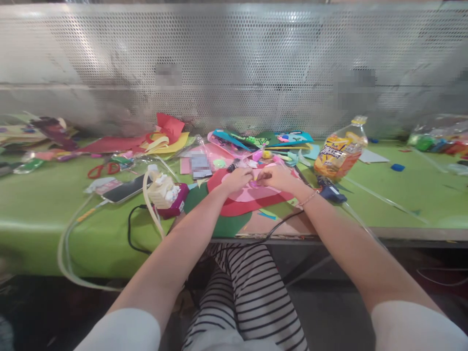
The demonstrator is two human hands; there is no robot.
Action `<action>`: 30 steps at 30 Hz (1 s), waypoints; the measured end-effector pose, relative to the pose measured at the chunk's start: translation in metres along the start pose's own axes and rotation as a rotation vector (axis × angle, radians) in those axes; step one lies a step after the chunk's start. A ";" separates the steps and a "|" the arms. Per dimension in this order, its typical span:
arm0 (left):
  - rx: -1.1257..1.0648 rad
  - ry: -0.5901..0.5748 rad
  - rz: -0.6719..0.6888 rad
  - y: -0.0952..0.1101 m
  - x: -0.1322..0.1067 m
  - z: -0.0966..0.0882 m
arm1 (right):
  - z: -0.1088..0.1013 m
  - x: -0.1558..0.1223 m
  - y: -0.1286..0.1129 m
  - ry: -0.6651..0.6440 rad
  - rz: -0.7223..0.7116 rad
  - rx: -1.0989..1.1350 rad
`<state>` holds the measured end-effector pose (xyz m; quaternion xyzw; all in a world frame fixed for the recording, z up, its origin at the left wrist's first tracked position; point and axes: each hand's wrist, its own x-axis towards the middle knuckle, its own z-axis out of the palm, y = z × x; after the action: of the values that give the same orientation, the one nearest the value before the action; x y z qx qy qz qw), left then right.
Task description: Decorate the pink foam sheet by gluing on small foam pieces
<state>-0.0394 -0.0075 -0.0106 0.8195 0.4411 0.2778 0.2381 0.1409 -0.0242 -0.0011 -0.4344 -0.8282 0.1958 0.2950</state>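
Over a pink paper shape [239, 196] on a larger red paper piece [237, 209], my two hands almost meet. My left hand [239, 179] has its fingers bent close together at the pink paper. Facing it from the right, my right hand [277, 178] is closed in a pinch. Whatever sits in the fingertips is too small to name. A small purple piece [253, 184] lies between the hands, with a bit of yellow beside it. Under the red paper are a dark green sheet [228, 226] and a brown board [263, 225].
A large orange drink bottle [340, 151] stands to the right. Left are a phone [127, 189] on a cable, a purple box [175, 202] and red-handled scissors [104, 170]. Coloured paper [170, 129] and decorated cutouts [263, 139] lie behind. A perforated metal panel [234, 58] closes the back.
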 end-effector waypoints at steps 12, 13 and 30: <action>0.169 0.038 -0.015 -0.009 0.004 -0.001 | 0.013 -0.003 -0.003 -0.067 0.015 -0.033; 0.180 0.035 -0.025 -0.008 0.004 -0.002 | 0.013 -0.004 -0.004 -0.068 0.019 -0.046; 0.239 -0.117 -0.048 -0.008 -0.003 -0.007 | 0.013 -0.002 0.002 -0.019 -0.047 -0.257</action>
<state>-0.0500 -0.0053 -0.0115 0.8459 0.4760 0.1694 0.1707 0.1343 -0.0254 -0.0126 -0.4474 -0.8591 0.0852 0.2335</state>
